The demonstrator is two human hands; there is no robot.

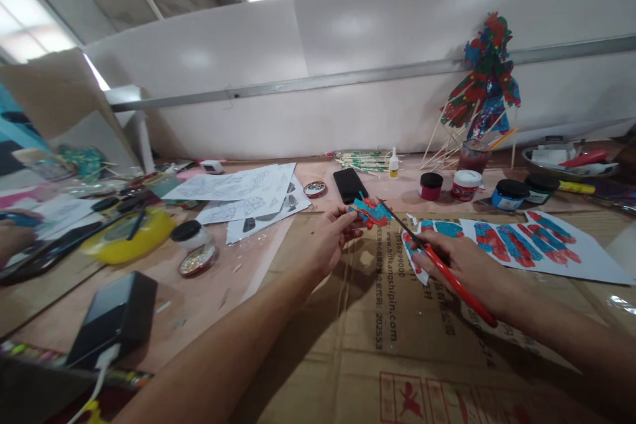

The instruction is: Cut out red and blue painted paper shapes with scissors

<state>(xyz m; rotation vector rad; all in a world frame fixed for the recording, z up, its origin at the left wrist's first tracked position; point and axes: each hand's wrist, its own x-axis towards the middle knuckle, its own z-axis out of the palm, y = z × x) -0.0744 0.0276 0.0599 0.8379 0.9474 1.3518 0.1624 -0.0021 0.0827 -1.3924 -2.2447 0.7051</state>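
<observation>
From where I'm standing, the left hand (332, 238) is pinching a small red-and-blue painted cutout (372, 212) between its fingers, holding it up over the front of the counter (199, 318), just short of the black phone (348, 184). The fingertips are covering the cutout's near end, so its full outline isn't showing. The right hand (460, 258) is grasping red-handled scissors (460, 288), its fingers wrapping the grips and partly hiding them. The blades are pointing at the cutout's right edge; I can't tell whether they're touching it or how far apart they're standing.

Beneath the right hand, a painted scrap (420, 268) is lying on the cardboard (318, 344); the hand is covering where it might be joining the painted sheet (596, 262) to its right. The wearer's forearms are hiding some of the cardboard's printing. Behind, a glue bottle (393, 164) is standing near the paint jars (466, 187), the rearmost dark one partly blocked by its neighbour. On the left, the upper drawings (233, 185) are overlapping those below. At the far left edge, what seems to be another person's hand (10, 244) is being cut off, too blurred to read.
</observation>
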